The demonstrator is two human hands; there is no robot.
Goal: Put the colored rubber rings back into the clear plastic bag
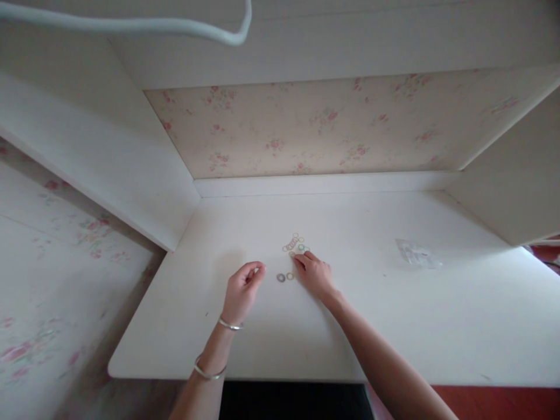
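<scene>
Over the white desktop, my left hand (244, 287) is closed in a pinch, raised a little. Whatever it holds, if anything, is too small to make out. My right hand (315, 275) rests on the desk with its fingers curled together, the tips at a small pale ring (292, 254). Just beyond them lies a cluster of thin rings (292, 243), several pinkish and overlapping, with a green ring (301, 248) at its right side. Between my two hands a dark grey ring (280, 278) lies beside a yellowish ring (290, 276).
A crumpled clear plastic bag (417, 255) lies on the white desk (437, 315) to the right. White side panels and a floral back wall (324, 128) enclose the desk. A white cable or bar (175, 26) crosses the upper left. Something black (297, 401) sits below the front edge.
</scene>
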